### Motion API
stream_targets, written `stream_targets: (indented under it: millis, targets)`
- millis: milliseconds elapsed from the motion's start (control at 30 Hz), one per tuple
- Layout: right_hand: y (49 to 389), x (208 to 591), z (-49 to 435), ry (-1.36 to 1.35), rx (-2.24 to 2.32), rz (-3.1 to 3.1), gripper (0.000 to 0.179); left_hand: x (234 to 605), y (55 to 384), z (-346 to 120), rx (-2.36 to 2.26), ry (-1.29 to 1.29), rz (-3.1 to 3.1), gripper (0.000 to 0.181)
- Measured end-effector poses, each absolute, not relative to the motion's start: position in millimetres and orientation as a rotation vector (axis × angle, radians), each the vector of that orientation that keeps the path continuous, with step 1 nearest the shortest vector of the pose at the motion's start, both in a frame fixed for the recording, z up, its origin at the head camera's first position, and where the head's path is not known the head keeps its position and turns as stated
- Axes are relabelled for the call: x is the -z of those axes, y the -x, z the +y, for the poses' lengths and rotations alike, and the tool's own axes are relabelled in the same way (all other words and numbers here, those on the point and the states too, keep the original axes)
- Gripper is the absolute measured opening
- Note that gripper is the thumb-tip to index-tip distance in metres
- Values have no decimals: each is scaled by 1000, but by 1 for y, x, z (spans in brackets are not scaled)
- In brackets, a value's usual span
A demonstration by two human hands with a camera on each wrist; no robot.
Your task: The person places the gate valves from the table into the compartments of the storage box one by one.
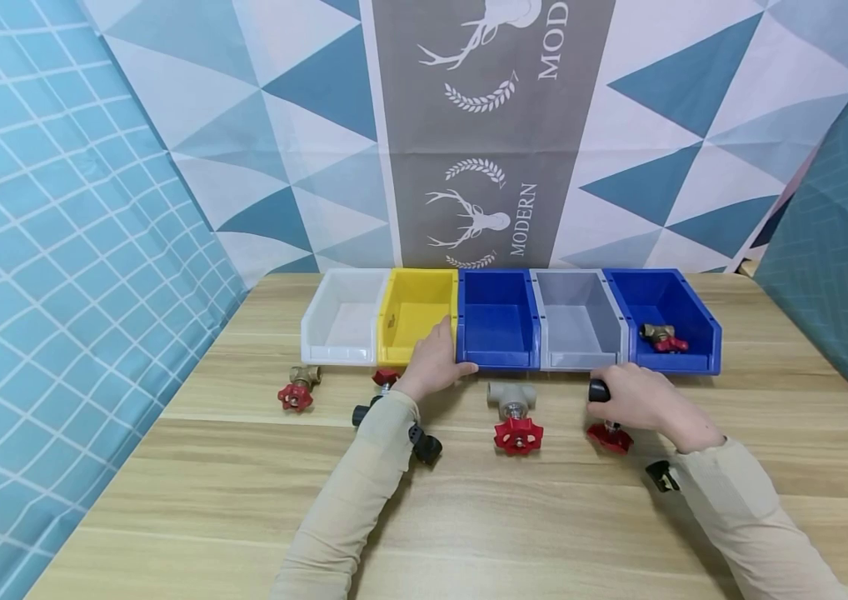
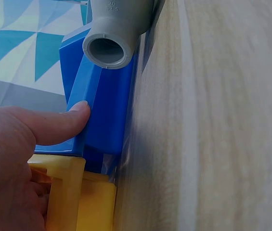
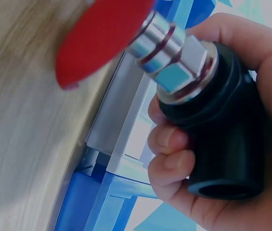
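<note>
In my right hand (image 1: pixel 637 398) I grip a black valve (image 3: pixel 227 130) with a metal stem and red handwheel (image 3: pixel 102 41), close in front of the grey bin (image 1: pixel 581 360). The fingers curl round its black body. My left hand (image 1: pixel 435 362) rests at the fronts of the yellow bin (image 1: pixel 397 357) and middle blue bin (image 1: pixel 501 358). Its thumb (image 2: pixel 61 126) lies straight along the blue rim; the other fingers are mostly hidden behind the yellow wall. A grey valve (image 1: pixel 514 408) with a red wheel lies between the hands.
A white bin (image 1: pixel 337 357) stands at the left end of the row. In the right-end blue bin (image 1: pixel 709 362) lies a brass valve (image 1: pixel 662 337). Another brass valve (image 1: pixel 301 385) lies before the white bin. A red-wheeled valve (image 1: pixel 386 378) is partly hidden by my left forearm.
</note>
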State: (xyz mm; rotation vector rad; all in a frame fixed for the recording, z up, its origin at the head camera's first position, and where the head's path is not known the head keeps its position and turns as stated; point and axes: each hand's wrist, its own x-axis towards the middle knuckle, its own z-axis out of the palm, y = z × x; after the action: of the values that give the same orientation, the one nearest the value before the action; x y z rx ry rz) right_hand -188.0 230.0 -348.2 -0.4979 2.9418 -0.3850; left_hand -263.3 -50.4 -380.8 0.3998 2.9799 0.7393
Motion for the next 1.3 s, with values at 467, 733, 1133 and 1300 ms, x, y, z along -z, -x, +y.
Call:
stream_targets:
  millis: [467, 733, 1133, 1300]
  targets:
    - [189, 348, 230, 468, 390, 2944, 12, 380, 263, -49, -754, -390, 2972, 94]
    - [189, 348, 229, 450, 384, 2933, 15, 380, 263, -50, -745, -408, 2985, 94]
    - [189, 348, 230, 454, 403, 2935, 19, 379, 262, -50, -726, -401, 2989, 95]
    - [189, 347, 230, 443, 428, 2927, 17, 379, 262, -50, -725, -397, 2987, 95]
